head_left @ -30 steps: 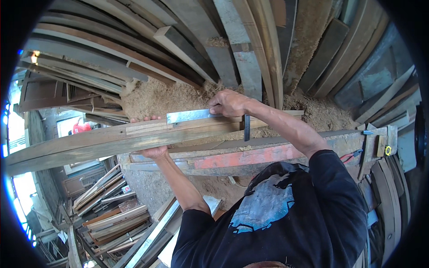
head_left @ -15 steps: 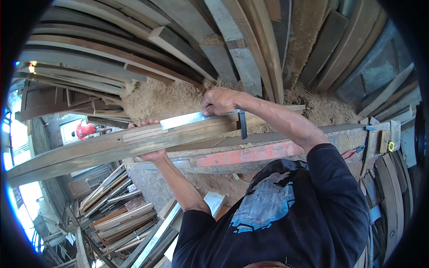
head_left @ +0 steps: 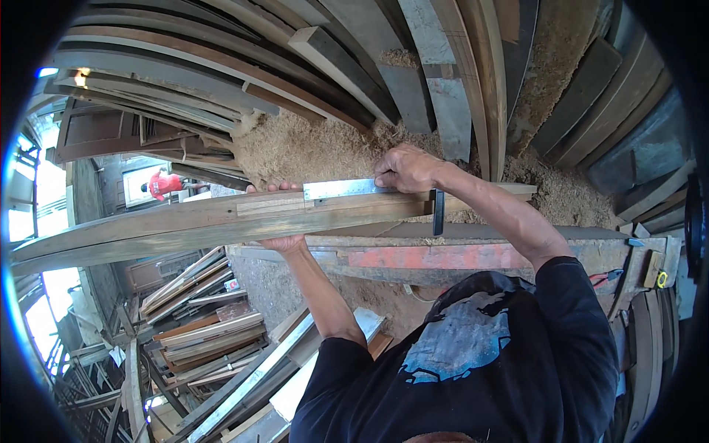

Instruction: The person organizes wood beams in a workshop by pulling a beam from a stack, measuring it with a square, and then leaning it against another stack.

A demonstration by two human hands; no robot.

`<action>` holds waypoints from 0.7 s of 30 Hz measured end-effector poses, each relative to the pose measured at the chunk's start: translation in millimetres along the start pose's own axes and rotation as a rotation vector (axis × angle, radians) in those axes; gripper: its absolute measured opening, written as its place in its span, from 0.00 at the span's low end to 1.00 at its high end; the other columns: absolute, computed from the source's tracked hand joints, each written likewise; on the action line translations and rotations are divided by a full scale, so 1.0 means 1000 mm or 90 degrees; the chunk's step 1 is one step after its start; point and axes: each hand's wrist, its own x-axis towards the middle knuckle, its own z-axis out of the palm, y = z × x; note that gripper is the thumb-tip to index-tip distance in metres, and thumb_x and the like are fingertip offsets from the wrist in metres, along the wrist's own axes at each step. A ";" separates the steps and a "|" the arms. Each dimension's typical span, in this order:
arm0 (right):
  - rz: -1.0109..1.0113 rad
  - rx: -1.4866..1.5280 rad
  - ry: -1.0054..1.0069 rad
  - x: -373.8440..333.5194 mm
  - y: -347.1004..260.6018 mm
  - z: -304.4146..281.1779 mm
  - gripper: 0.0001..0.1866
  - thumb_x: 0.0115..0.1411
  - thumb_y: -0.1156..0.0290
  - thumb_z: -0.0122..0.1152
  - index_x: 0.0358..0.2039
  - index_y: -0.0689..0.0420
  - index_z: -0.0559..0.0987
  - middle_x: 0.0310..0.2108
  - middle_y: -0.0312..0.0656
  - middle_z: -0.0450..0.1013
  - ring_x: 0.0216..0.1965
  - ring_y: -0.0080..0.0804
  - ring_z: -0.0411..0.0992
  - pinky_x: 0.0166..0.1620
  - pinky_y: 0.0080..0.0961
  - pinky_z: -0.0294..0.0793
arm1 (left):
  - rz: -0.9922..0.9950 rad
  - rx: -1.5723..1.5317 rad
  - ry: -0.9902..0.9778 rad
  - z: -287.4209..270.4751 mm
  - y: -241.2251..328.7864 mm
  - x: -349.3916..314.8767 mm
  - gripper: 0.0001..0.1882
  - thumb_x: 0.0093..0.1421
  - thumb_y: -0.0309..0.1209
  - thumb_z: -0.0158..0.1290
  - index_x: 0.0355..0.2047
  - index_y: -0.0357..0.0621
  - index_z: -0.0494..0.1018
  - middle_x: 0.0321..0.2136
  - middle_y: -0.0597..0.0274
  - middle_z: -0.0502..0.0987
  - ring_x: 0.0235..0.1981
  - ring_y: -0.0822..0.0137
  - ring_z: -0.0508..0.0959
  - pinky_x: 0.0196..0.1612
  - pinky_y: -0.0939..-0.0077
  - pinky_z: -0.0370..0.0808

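one long wooden plank [head_left: 170, 225] lies across the workbench [head_left: 473, 255], with a mound of sawdust [head_left: 310, 151] behind it. on its top edge rests a metal try square [head_left: 347, 189]. the right hand [head_left: 406, 168] presses down closed on the square's blade, arm bent. the left hand [head_left: 279, 240] grips the plank from below, fingers curled over.

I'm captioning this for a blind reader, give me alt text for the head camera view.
A person's right hand presses a metal try square onto a long wooden plank, while the left hand grips the plank from below. Sawdust and stacked boards surround the workbench.
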 end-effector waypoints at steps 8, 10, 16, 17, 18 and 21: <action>-0.009 -0.065 -0.078 0.019 0.006 -0.005 0.12 0.60 0.63 0.58 0.28 0.60 0.79 0.27 0.52 0.74 0.35 0.51 0.73 0.39 0.44 0.68 | -0.007 0.005 0.025 -0.005 -0.001 -0.001 0.42 0.50 0.59 0.58 0.62 0.57 0.63 0.51 0.52 0.74 0.53 0.48 0.71 0.61 0.44 0.60; -0.010 -0.097 -0.117 0.025 0.003 -0.004 0.12 0.60 0.62 0.57 0.33 0.58 0.81 0.31 0.51 0.76 0.39 0.50 0.74 0.43 0.44 0.70 | -0.005 -0.002 0.058 -0.009 0.001 -0.004 0.43 0.49 0.60 0.58 0.62 0.56 0.62 0.50 0.50 0.74 0.52 0.47 0.71 0.61 0.43 0.60; -0.004 -0.129 -0.130 0.029 0.001 -0.003 0.13 0.59 0.61 0.58 0.36 0.55 0.83 0.36 0.48 0.78 0.44 0.48 0.75 0.48 0.42 0.71 | -0.017 -0.036 0.095 -0.018 0.002 -0.009 0.46 0.46 0.60 0.61 0.61 0.49 0.64 0.50 0.44 0.73 0.53 0.41 0.69 0.65 0.44 0.55; -0.002 -0.127 -0.130 0.030 0.002 -0.002 0.13 0.59 0.61 0.58 0.36 0.55 0.83 0.36 0.48 0.78 0.44 0.48 0.75 0.48 0.42 0.71 | -0.020 -0.036 0.097 -0.020 0.001 -0.010 0.46 0.46 0.60 0.61 0.61 0.49 0.64 0.50 0.44 0.73 0.53 0.41 0.69 0.65 0.44 0.55; 0.002 -0.122 -0.128 0.031 0.002 -0.001 0.13 0.59 0.61 0.58 0.36 0.55 0.83 0.36 0.48 0.78 0.44 0.48 0.75 0.48 0.42 0.71 | -0.015 -0.031 0.104 -0.021 0.001 -0.010 0.46 0.46 0.60 0.61 0.61 0.48 0.65 0.50 0.44 0.74 0.53 0.41 0.69 0.65 0.44 0.55; 0.004 -0.110 -0.124 0.035 0.005 0.003 0.13 0.59 0.61 0.58 0.35 0.55 0.83 0.37 0.48 0.78 0.45 0.48 0.75 0.48 0.41 0.72 | -0.007 -0.016 0.106 -0.022 0.001 -0.011 0.46 0.47 0.60 0.61 0.60 0.47 0.65 0.48 0.44 0.74 0.53 0.42 0.70 0.65 0.44 0.54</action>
